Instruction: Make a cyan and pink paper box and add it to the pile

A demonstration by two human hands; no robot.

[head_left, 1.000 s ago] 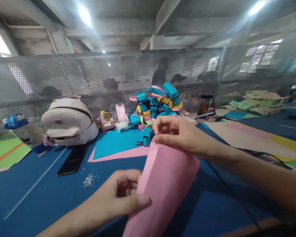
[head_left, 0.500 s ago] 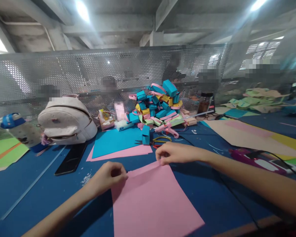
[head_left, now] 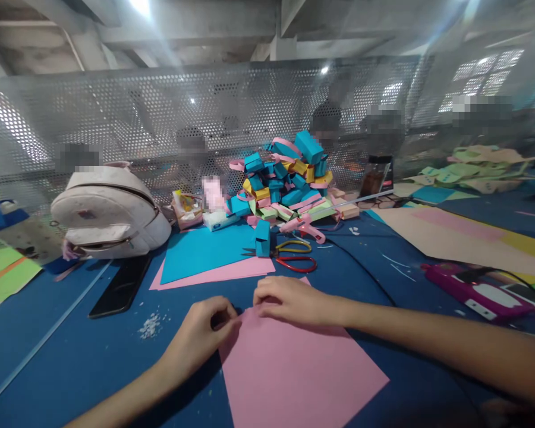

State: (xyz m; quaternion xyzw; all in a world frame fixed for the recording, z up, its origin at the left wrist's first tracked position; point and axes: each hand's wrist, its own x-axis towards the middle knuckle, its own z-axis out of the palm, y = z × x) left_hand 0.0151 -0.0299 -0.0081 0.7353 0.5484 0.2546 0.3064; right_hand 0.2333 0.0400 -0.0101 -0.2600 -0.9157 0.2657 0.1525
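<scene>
A pink paper sheet [head_left: 294, 374] lies on the blue table right in front of me. Its far left corner is pinched between the thumb and fingers of my left hand [head_left: 209, 327]. Close beside it, my right hand [head_left: 289, 300] has its fingers curled over the sheet's far edge, its fingertips partly hidden. Beyond my hands, scissors [head_left: 296, 261] with one red and one yellow handle lie open, next to a small folded blue paper box [head_left: 263, 239]. A pink glue gun [head_left: 305, 227] rests behind them.
Blue paper [head_left: 200, 252] over pink sheets lies ahead. A heap of folded paper pieces [head_left: 285, 178] stands against the perforated metal screen [head_left: 151, 107]. At left are a white backpack [head_left: 111, 214], phone [head_left: 120, 288] and bottle [head_left: 27, 238]; at right, a magenta device [head_left: 477, 291] with cables.
My right hand has slid left along the sheet's far edge, closer to my left hand. The sheet has turned slightly and shifted right in view. The camera view has tilted down a little.
</scene>
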